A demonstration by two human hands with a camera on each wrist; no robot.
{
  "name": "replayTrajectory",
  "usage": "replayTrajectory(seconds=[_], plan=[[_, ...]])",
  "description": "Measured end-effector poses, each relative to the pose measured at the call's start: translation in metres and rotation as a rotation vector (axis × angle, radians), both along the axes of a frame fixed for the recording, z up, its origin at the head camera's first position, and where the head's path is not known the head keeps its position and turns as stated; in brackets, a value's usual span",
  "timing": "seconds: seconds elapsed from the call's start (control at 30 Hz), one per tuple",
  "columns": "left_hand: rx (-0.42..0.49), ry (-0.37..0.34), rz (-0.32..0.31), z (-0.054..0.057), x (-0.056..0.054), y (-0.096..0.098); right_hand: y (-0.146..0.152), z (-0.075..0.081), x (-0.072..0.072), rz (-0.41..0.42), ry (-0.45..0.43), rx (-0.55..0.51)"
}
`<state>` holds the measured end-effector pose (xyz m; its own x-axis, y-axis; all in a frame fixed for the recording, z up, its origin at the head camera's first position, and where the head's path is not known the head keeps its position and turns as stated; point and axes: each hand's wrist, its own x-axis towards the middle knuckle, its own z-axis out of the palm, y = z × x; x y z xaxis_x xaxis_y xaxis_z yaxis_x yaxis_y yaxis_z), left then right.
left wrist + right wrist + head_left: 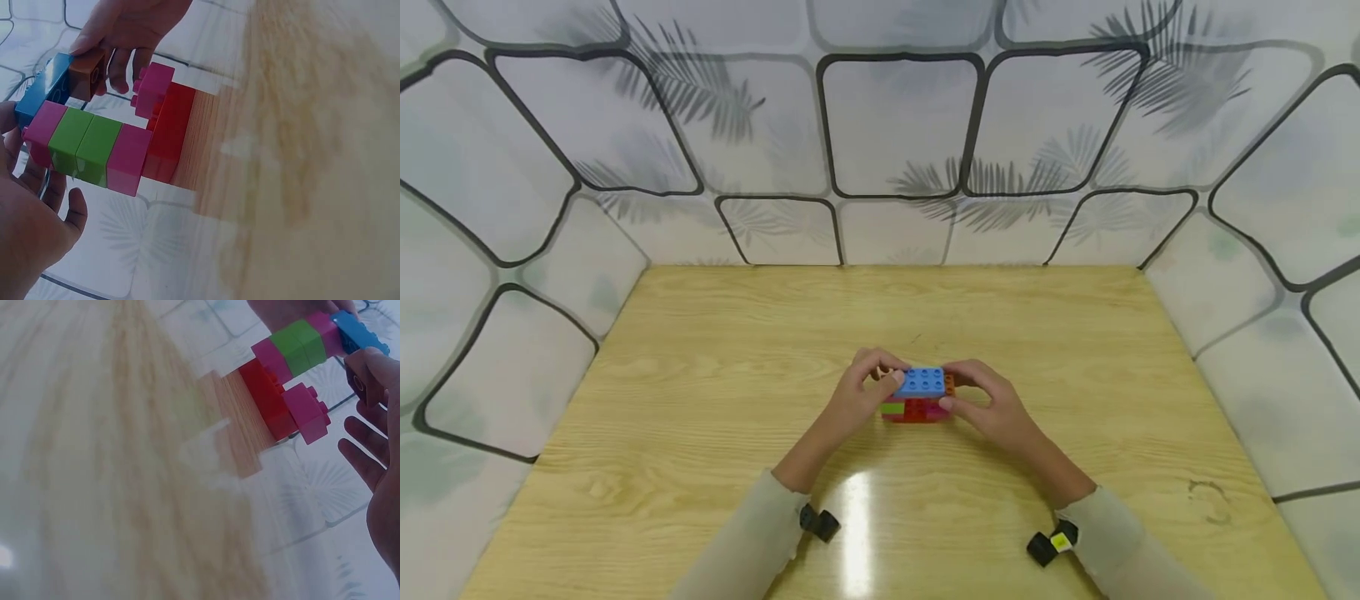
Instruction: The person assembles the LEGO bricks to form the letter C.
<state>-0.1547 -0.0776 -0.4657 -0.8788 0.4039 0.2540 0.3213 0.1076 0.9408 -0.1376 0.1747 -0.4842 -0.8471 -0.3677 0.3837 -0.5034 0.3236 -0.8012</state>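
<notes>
A structure of toy building blocks stands on the table between my hands. Its base is a red block (pixel 170 134). At the left end rises a column of pink and green blocks (pixel 99 150). A single pink block (pixel 154 90) sits on the base's right end. Across the top lies a blue block (pixel 922 382), with a brown-orange block (pixel 86 74) under its right end, apart from the pink block below. My left hand (pixel 859 393) grips the blue block's left end and the column's top. My right hand (pixel 996 406) pinches the brown-orange block.
The wooden table (pixel 715 333) carries a glare streak in front of the blocks. Patterned wall covering (pixel 898 125) borders it at the back and both sides. A small black camera mount (pixel 820 523) is strapped at the left wrist, another mount (pixel 1052 542) at the right.
</notes>
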Motion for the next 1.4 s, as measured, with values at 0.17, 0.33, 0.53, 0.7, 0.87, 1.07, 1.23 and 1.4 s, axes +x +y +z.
replayTrajectory(seconds=[0.17, 0.33, 0.53, 0.7, 0.87, 1.07, 1.23, 1.4], plan=[[-0.003, 0.008, 0.002, 0.002, 0.001, -0.002, -0.001, 0.001, -0.001, 0.009, 0.014, 0.004], [-0.009, 0.006, -0.001, 0.003, 0.002, -0.002, 0.000, 0.001, 0.000, 0.014, 0.015, 0.002], [-0.023, -0.006, 0.003, 0.000, 0.004, -0.003, 0.002, 0.001, 0.002, 0.007, 0.015, 0.003], [-0.034, 0.016, 0.001, 0.002, 0.004, -0.003, 0.000, 0.004, 0.003, 0.008, 0.062, 0.000], [-0.071, 0.063, 0.019, 0.004, 0.004, -0.009, -0.004, 0.025, 0.009, 0.008, 0.077, 0.004], [-0.111, 0.033, 0.042, 0.001, 0.009, -0.022, -0.009, 0.037, 0.014, 0.010, 0.092, 0.006], [-0.145, 0.000, 0.042, -0.001, 0.013, -0.028, -0.010, 0.036, 0.014, -0.006, 0.068, 0.011], [-0.194, -0.036, 0.056, -0.002, 0.014, -0.034, -0.009, 0.036, 0.016, -0.012, 0.047, 0.009]])
